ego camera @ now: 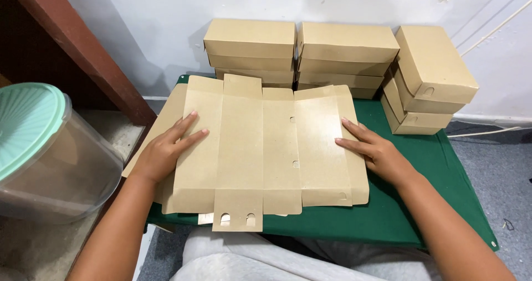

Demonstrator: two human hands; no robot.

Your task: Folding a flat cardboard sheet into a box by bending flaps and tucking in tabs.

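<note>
your left hand [165, 151] lay flat and open, palm down, fingers spread on the left panel of an unfolded cardboard box blank [260, 148]. your right hand [374, 151] was open too, fingers straight and pressed on the blank's right panel, gripping nothing. the blank was spread flat between your hands in the middle of the table [432, 170], its creases running away from you, with a slotted tab [238, 217] hanging over the near edge toward your lap. it rested on more flat blanks [166, 115] whose edges showed out at the left side.

the table was covered in dark green cloth, bare on the right of the blank. at its far edge stood three stacks of folded brown boxes: a left stack [250, 51] and a middle stack [344, 56] set squarely side by side against the wall, and a right stack [424, 84] turned at an angle, its top box tilted.

to your left, off the table, stood a clear plastic tub [55, 164] with a pale green lid [25, 123]. behind it ran a dark red wooden beam [83, 48], slanting up to the left. the wall [155, 26] behind was white and scuffed, with a thin white cable [487, 34] running across it at the right. the floor [510, 187] on the right was grey. your grey trousers [260, 259] showed below the table's near edge.
</note>
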